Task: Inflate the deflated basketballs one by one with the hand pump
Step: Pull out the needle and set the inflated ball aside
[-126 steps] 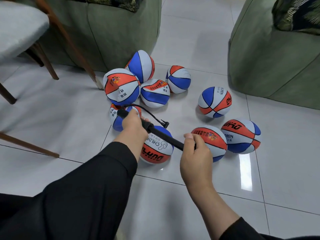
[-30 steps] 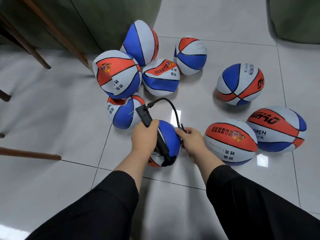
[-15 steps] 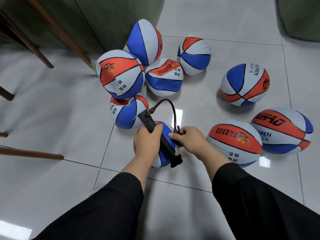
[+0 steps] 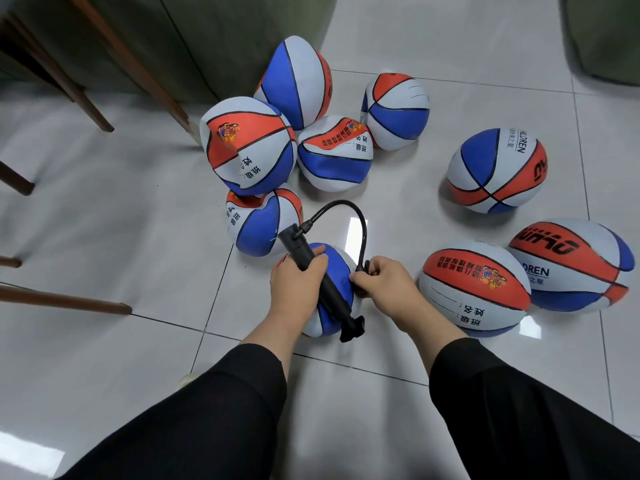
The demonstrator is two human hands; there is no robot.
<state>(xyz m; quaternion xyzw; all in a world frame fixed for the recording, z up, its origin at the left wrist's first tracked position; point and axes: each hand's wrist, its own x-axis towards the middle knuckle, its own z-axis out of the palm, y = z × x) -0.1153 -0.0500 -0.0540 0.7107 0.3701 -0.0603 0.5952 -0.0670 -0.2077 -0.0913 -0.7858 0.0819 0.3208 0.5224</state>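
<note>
Both hands work over one small basketball (image 4: 334, 271) on the tiled floor (image 4: 104, 237). Left hand (image 4: 294, 289) is wrapped around the black barrel of the hand pump (image 4: 320, 282), fingers curled over it, and holds it slantwise across the top of that ball, the T-shaped handle end pointing down toward the person and the hose end pointing away. Right hand (image 4: 384, 282) pinches the far tip of the pump's black hose (image 4: 356, 220) between thumb and curled fingers, right against the ball's blue panel on its right side; whether the needle is in the valve cannot be told, since the fingers hide it. The hose rises from the pump's upper end, arches over and comes down into that pinch. The ball under the hands shows blue, white and a sliver of orange and is largely covered by the hands and pump. Seven more basketballs lie around it. Just beyond the left hand sits a dented ball (image 4: 261, 220), and behind it a cluster of four crumpled ones: a large ball with an orange band (image 4: 247, 150), a tall folded ball (image 4: 294, 81) leaning near a green sofa (image 4: 207, 36), a squashed ball with printed characters (image 4: 334, 154), and a ball with an orange top (image 4: 396, 109). To the right lie three rounder balls: one apart (image 4: 497, 169), and two touching (image 4: 474, 289) (image 4: 571, 265) just beside the right hand. Wooden chair legs (image 4: 86, 64) stand at the left. Black sleeves (image 4: 207, 410) cover both forearms.
</note>
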